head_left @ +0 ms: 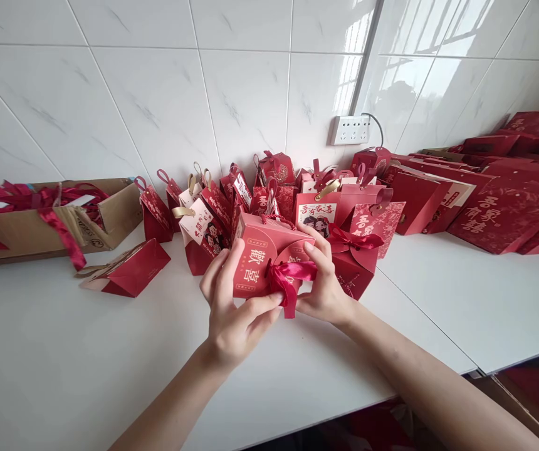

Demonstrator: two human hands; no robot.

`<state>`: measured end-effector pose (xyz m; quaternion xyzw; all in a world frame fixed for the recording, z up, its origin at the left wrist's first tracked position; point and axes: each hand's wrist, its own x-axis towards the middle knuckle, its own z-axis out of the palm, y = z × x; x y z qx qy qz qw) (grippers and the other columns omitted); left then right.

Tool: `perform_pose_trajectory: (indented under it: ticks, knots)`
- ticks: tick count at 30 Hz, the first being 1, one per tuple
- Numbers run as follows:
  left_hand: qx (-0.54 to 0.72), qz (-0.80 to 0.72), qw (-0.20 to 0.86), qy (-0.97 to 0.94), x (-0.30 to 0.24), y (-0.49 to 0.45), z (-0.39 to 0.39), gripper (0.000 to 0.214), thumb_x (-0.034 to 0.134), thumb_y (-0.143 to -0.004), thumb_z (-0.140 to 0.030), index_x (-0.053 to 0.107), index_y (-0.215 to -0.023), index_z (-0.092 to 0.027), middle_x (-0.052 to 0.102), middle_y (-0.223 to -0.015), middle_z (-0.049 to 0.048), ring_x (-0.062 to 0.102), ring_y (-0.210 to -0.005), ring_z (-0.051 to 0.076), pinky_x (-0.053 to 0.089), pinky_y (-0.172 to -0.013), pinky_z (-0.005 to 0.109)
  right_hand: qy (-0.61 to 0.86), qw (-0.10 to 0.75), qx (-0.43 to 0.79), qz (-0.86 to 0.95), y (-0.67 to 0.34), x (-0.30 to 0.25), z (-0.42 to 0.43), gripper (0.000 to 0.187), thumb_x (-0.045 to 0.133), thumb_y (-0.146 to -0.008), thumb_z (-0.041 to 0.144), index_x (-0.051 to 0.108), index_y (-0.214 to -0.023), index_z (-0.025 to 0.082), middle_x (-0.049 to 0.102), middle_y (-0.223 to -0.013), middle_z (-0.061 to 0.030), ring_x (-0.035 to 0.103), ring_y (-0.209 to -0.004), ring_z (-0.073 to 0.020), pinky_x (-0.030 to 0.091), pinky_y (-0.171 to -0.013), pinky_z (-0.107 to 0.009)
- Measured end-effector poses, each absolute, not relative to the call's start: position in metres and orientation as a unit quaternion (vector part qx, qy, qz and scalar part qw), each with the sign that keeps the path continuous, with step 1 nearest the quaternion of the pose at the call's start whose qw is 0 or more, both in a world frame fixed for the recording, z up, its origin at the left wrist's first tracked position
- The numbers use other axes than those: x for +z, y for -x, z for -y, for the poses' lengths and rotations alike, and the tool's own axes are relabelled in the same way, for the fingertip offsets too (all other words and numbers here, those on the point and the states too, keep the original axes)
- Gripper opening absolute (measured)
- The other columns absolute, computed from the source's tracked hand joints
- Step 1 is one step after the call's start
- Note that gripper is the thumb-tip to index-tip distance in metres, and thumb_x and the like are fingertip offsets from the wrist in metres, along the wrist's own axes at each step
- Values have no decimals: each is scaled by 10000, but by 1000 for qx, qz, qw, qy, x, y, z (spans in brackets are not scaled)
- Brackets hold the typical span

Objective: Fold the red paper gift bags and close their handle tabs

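Note:
Both hands hold a red gift box (251, 254) with Chinese lettering, raised above the white table. A dark red satin ribbon (291, 282) is tied in a bow on its front. My left hand (234, 313) grips the box's left side, with its thumb at the lower edge near the bow. Around the right side close the fingers of my right hand (323, 282), partly hidden by the box. Behind it stand several finished-looking red gift boxes with ribbon loops, among them a box with a red bow (354, 257) and a white-fronted box (204, 232).
A cardboard box (104, 216) full of dark red ribbons stands at the left. Near it a red gift box (140, 269) lies on its side on the table (109, 363). Red bags (499, 213) are stacked at the right. A power strip (350, 130) sits against the tiled wall.

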<state>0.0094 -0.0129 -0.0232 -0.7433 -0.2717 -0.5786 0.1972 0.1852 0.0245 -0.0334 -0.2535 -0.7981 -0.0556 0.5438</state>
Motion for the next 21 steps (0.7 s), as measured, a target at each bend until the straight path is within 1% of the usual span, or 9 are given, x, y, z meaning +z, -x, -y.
perform_pose_trajectory:
  ticks: [4,10,13,15,16,18,20,21]
  knots:
    - [-578,266,196,746,-22,-10,14,67,633,-873,-233,663,-825,-270,297,-1583,-44,331,-1392,278,422,-1026,484,250,542,-56,800,-185,-33,-24,927,721,-790,438,89,-1466,382,247,-1471,-178,294,-1407,-433,568,-849,-622]
    - [-576,266,199,747,-20,-9,14,66,640,-865,-227,663,-828,-276,300,-1580,-47,344,-1384,282,436,-1016,490,242,541,-45,804,-185,-32,-24,940,727,-790,426,78,-1470,389,238,-1479,-179,407,-1337,-416,591,-814,-589]
    - [-575,262,195,750,-21,-8,14,63,639,-865,-221,653,-835,-274,295,-1583,-47,332,-1393,276,423,-1029,470,238,546,-42,803,-185,-32,-23,928,726,-794,397,93,-1472,384,241,-1478,-178,414,-1332,-415,589,-813,-591]
    - [-574,262,188,752,-23,-9,14,57,651,-858,-219,647,-855,-275,307,-1579,-41,329,-1399,277,406,-1053,467,242,544,-43,802,-185,-32,-24,934,733,-785,411,97,-1468,386,242,-1478,-178,414,-1330,-416,571,-843,-612]
    - [-584,262,165,750,-24,-9,14,65,644,-863,-223,639,-896,-278,323,-1572,-26,340,-1396,276,409,-1056,467,244,544,-44,802,-185,-32,-24,942,737,-777,429,97,-1466,383,245,-1475,-176,412,-1332,-415,553,-873,-626]
    - [-637,255,72,724,-25,-11,12,141,584,-901,-258,585,-1039,-284,375,-1539,30,380,-1381,268,448,-1030,465,247,555,-48,793,-185,-32,-25,963,748,-760,458,99,-1466,366,265,-1459,-172,394,-1349,-405,502,-953,-641]
    - [-707,248,-39,661,-26,-11,7,208,487,-945,-301,496,-1151,-277,430,-1481,80,404,-1372,248,490,-991,443,249,587,-42,769,-186,-32,-27,971,750,-748,484,114,-1467,333,293,-1439,-170,374,-1368,-389,450,-1025,-629]
    - [-733,254,-75,627,-27,-10,4,219,453,-955,-319,467,-1169,-273,450,-1453,91,405,-1372,237,499,-982,427,254,607,-30,753,-186,-32,-28,966,739,-750,507,122,-1468,316,303,-1434,-172,376,-1370,-379,434,-1049,-615]
